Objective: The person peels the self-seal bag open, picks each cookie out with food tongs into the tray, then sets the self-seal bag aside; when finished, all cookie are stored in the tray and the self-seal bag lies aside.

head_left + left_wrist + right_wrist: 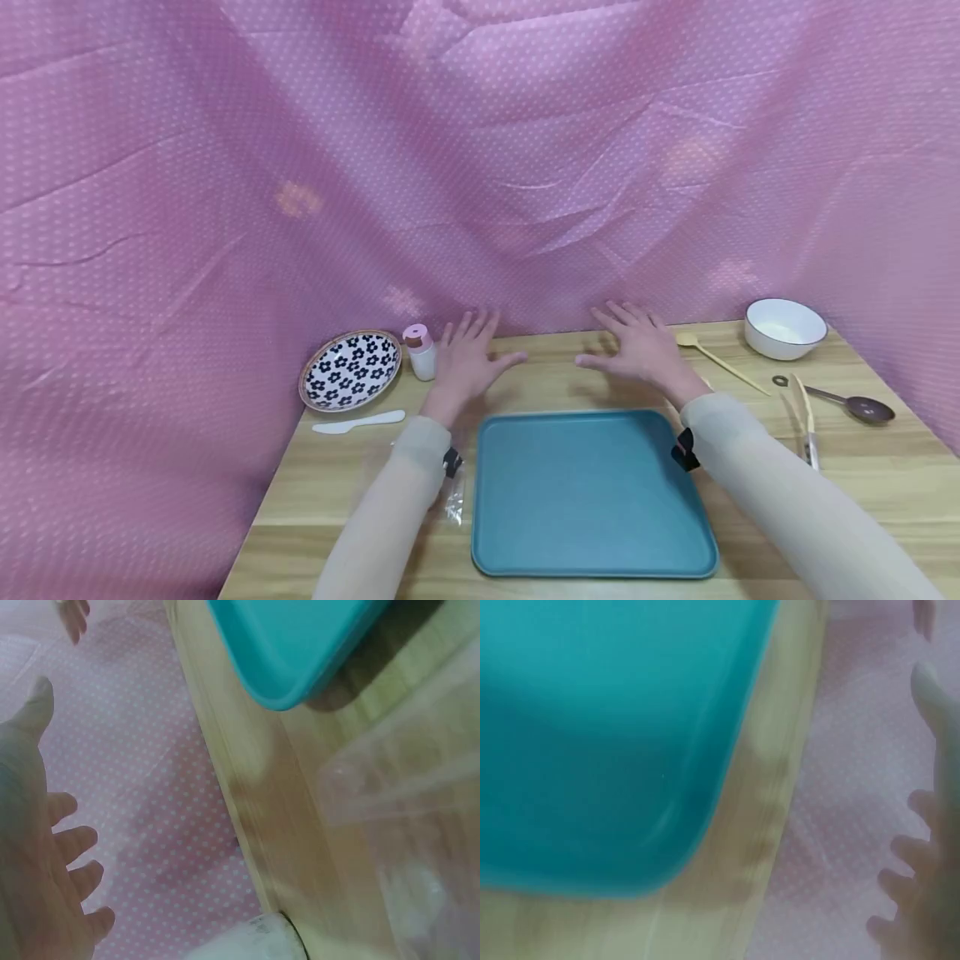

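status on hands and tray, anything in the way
Left hand, right hand: open, holding nothing. Teal tray flat on table. Clear plastic beside tray, near left forearm.

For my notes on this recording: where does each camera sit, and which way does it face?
Head: on the head, facing forward and down over tray, table and pink cloth; left hand, right hand and sleeves show.
Left wrist: on that wrist, facing table edge; left hand at left, some of right hand at top.
Right wrist: on that wrist, facing a tray corner; right hand at right, some of left hand at top.
Both wrist views share tray and cloth.
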